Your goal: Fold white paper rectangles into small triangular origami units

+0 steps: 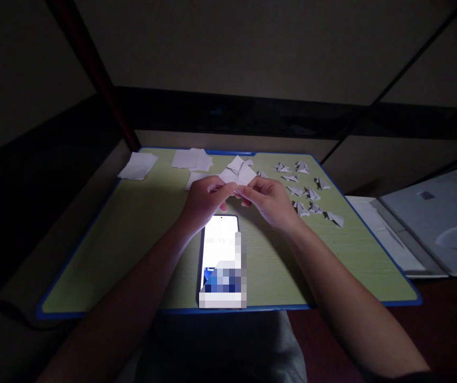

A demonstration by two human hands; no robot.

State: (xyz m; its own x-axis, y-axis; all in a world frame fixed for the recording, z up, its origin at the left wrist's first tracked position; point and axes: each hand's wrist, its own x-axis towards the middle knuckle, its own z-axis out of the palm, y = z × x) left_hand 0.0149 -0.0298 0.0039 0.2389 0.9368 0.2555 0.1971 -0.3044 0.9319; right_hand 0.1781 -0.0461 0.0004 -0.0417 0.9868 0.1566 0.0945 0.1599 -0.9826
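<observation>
Both hands meet above the middle of the green counter [132, 234]. The left hand [204, 199] and the right hand [270, 199] each pinch one small white paper piece [239, 192] between thumb and fingertips, just beyond the lit phone [220, 239], which lies at 6 o'clock of the hands.

The light is dim, so the edges of the paper are hard to read; a crease could easily land crooked, and how exactly the fingers sit on the fold cannot be told. Loose flat sheets [236, 171] lie touching or just beyond the knuckles at 12 o'clock, and a wrist sweep could scatter them. The finished folded pieces [306, 194] cluster near the right hand at 2 o'clock; the right forearm, swinging outward, could brush them off their spots.
</observation>
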